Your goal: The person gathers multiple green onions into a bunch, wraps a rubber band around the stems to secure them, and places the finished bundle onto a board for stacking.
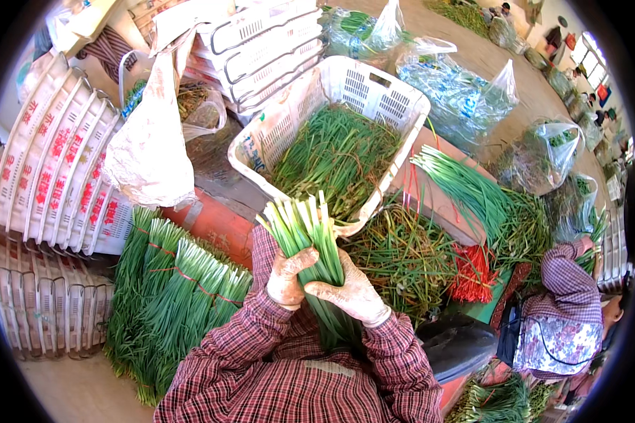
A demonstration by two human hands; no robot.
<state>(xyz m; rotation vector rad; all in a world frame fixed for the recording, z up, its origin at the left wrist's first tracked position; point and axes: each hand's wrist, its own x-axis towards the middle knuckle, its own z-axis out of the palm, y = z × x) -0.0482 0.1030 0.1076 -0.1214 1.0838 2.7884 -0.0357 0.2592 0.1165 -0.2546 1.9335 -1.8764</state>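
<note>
Before my chest, both gloved hands hold a loose bunch of garlic chives point(302, 224), pale cut ends up and green leaves hanging towards my lap. My left hand point(288, 276) wraps its left side, and my right hand point(357, 292) grips its right side with the thumb across the front. No tie shows on this bunch. Just beyond it stands a white plastic crate point(262, 135) holding loose, tangled chives point(338, 153). To my left, several bunches of chives point(190, 280) stand upright, bound with red ties. Another bundle of chives point(465, 185) lies on a board at right.
Stacked white crates point(58, 169) rise at left, more crates point(270, 47) behind. Trimmings point(402, 254) and red ties point(472, 275) lie at my right. Filled plastic bags point(455, 95) line the floor. A co-worker point(561, 312) sits at right, near a black cushioned seat point(457, 343).
</note>
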